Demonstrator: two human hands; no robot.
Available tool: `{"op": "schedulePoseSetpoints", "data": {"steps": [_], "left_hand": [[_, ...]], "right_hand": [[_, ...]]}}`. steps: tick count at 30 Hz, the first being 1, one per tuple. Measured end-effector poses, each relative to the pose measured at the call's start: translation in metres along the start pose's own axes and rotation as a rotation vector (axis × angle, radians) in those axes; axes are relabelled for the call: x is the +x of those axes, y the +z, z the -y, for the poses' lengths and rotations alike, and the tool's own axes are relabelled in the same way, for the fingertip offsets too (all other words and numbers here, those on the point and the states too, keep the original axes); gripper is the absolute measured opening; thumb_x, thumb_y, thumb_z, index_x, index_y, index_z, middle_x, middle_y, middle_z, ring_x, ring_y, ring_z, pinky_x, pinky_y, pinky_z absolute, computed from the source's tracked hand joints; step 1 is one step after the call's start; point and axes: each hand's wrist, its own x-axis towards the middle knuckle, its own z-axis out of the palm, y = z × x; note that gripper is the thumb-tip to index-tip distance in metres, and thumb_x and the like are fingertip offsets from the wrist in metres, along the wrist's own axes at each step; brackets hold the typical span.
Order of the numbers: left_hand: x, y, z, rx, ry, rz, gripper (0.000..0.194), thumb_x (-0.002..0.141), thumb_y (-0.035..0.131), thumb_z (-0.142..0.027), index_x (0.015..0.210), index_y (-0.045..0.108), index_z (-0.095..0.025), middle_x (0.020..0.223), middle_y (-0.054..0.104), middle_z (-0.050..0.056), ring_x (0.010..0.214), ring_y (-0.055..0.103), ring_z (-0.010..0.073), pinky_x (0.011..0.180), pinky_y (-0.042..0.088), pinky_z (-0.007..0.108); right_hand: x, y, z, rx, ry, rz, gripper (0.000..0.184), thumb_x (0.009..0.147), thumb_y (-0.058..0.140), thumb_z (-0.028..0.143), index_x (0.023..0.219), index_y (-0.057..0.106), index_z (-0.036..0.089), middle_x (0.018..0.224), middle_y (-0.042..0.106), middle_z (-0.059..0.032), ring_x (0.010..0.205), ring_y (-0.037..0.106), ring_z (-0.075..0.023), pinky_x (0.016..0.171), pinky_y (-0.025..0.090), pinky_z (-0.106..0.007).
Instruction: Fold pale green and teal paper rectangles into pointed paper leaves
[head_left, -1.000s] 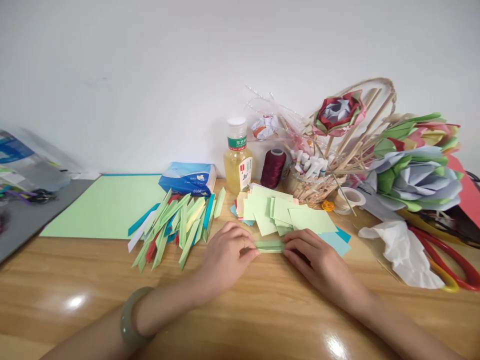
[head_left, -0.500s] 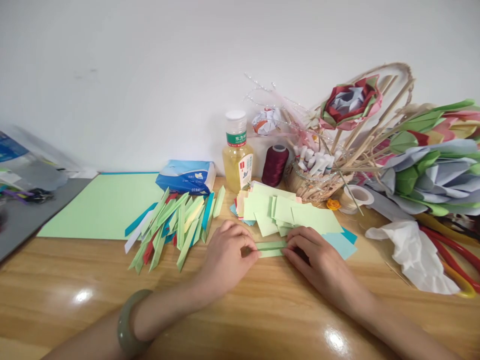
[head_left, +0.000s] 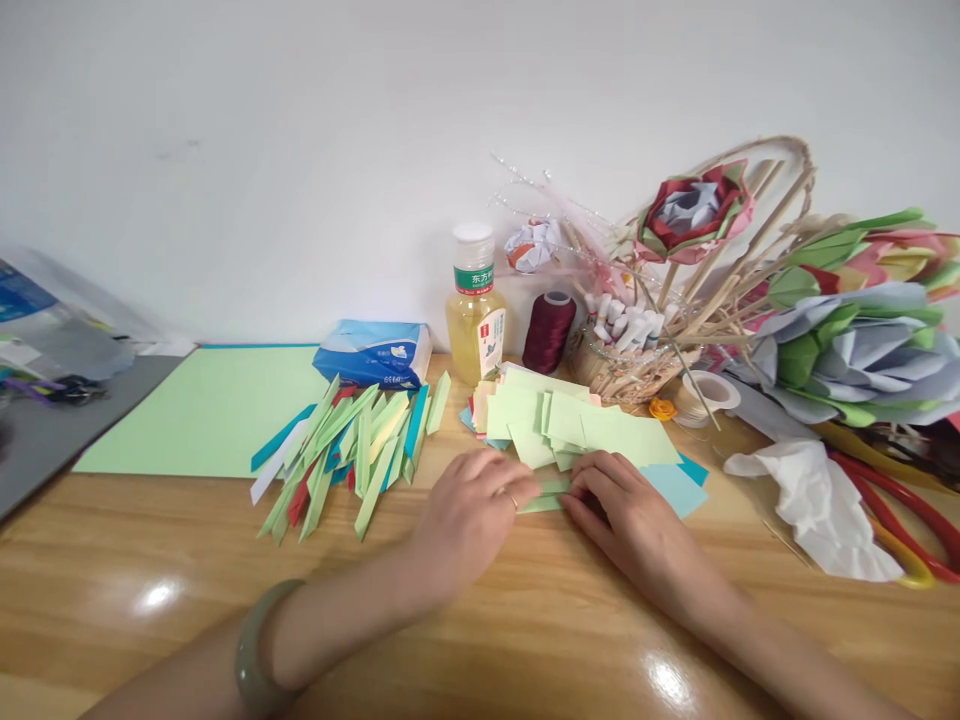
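A small light-green paper piece [head_left: 541,504] with a lengthwise fold lies on the wooden table between my hands. My left hand [head_left: 474,512] is over its left end, fingers bent and drawn together, thumb hidden behind them. At the right end, my right hand [head_left: 624,502] pinches the paper with curled fingers and thumb. Just beyond my hands is a loose pile of light-green paper rectangles [head_left: 551,415], with light-blue paper [head_left: 675,488] under its right side. Folded paper strips [head_left: 367,450], mostly green with some blue, red and white, are heaped left of my left hand.
Behind stand a blue tissue pack [head_left: 373,354], a yellow drink bottle [head_left: 475,315], a maroon thread spool [head_left: 549,330] and a basket [head_left: 622,370]. Paper flowers [head_left: 862,345], crumpled white tissue [head_left: 814,510] and red-handled scissors [head_left: 900,500] lie right. A large green sheet [head_left: 187,420] lies left.
My left hand has moved a little to the right along the folded paper, covering more of it, and its thumb is now hidden. My right hand stays at the right end.
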Motion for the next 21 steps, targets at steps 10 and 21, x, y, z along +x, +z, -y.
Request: {"op": "schedulePoseSetpoints", "data": {"steps": [10, 21], "left_hand": [[-0.016, 0.005, -0.003, 0.403, 0.350, -0.032, 0.029, 0.093, 0.038, -0.010, 0.110, 0.061, -0.006, 0.114, 0.065, 0.013, 0.112, 0.056, 0.0251, 0.099, 0.038, 0.041], [-0.027, 0.015, -0.001, 0.435, 0.311, -0.017, 0.029, 0.092, 0.041, -0.013, 0.116, 0.056, -0.009, 0.117, 0.063, 0.015, 0.111, 0.058, 0.0253, 0.094, 0.043, 0.038]], "right_hand": [[-0.003, 0.002, 0.000, -0.072, -0.010, 0.008, 0.016, 0.091, 0.046, 0.018, 0.076, 0.050, 0.019, 0.082, 0.055, -0.0066, 0.076, 0.054, -0.0210, 0.066, 0.051, -0.037], [-0.002, 0.008, -0.007, -0.157, -0.064, 0.001, 0.025, 0.095, 0.039, 0.024, 0.075, 0.051, 0.017, 0.079, 0.053, -0.0085, 0.072, 0.053, -0.0220, 0.062, 0.051, -0.038]]}}
